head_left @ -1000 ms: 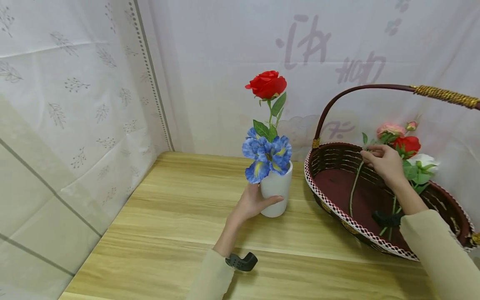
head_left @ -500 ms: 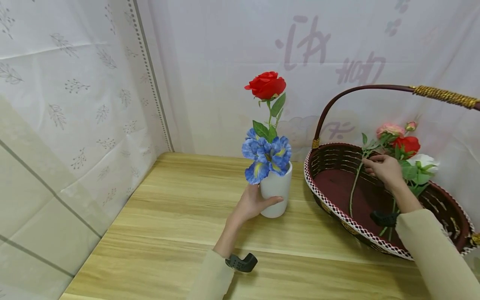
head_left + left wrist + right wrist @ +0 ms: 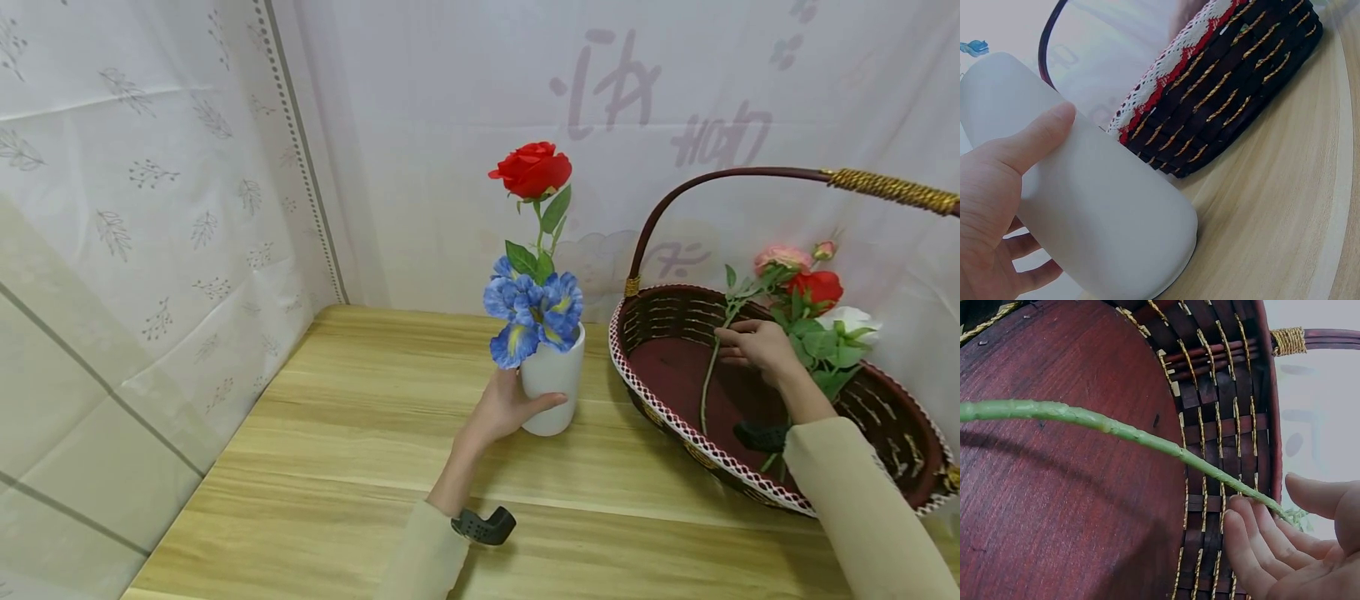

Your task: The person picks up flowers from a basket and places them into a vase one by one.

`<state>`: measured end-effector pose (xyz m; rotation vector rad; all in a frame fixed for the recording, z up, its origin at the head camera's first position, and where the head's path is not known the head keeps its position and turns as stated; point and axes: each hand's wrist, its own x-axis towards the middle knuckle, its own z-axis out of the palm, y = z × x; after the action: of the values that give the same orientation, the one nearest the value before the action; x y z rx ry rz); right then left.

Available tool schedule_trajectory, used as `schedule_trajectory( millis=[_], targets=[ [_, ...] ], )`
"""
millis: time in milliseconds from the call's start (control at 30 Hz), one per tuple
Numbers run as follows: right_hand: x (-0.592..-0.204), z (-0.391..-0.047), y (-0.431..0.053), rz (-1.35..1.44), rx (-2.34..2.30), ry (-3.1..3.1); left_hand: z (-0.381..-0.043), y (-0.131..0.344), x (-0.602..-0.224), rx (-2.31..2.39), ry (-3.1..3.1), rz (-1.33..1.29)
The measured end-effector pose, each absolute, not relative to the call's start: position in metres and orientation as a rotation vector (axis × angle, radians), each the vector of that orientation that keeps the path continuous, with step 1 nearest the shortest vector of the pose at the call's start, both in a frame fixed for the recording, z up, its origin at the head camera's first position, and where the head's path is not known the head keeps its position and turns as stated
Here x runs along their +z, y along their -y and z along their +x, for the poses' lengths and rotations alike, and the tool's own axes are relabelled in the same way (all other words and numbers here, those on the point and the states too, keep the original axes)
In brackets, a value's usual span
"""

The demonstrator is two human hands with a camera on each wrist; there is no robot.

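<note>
A white vase (image 3: 553, 387) stands on the table, and my left hand (image 3: 504, 407) grips its side, thumb across the front and fingers behind, as the left wrist view also shows. From the vase rise a red rose (image 3: 532, 170) and a blue iris (image 3: 534, 307). My right hand (image 3: 761, 346) is inside the wicker basket (image 3: 678, 392), at a green flower stem (image 3: 708, 375). In the right wrist view the stem (image 3: 1141, 436) passes between the thumb and the fingers (image 3: 1250, 540), which lie loosely apart from each other.
A pink flower (image 3: 782, 257), another red rose (image 3: 817, 289) and a white flower (image 3: 851, 323) lean at the basket's back right. The basket's tall handle (image 3: 750, 172) arches over it. Patterned curtain cloth (image 3: 420, 167) hangs behind the wooden table (image 3: 360, 433).
My right hand has slid lower along the stem, and its fingers have loosened and spread. The left hand and the vase have stayed in place.
</note>
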<state>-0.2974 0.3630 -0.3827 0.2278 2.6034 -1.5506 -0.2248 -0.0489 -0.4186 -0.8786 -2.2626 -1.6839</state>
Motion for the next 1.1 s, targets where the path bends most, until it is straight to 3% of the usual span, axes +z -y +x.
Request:
schedule_trajectory(
  millis=[1100],
  targets=[
    [-0.3875,-0.2953,-0.3631,0.320,-1.757,-2.617,-0.2273,0.0481,-0.4178,-1.686,2.233,-0.895]
  ],
)
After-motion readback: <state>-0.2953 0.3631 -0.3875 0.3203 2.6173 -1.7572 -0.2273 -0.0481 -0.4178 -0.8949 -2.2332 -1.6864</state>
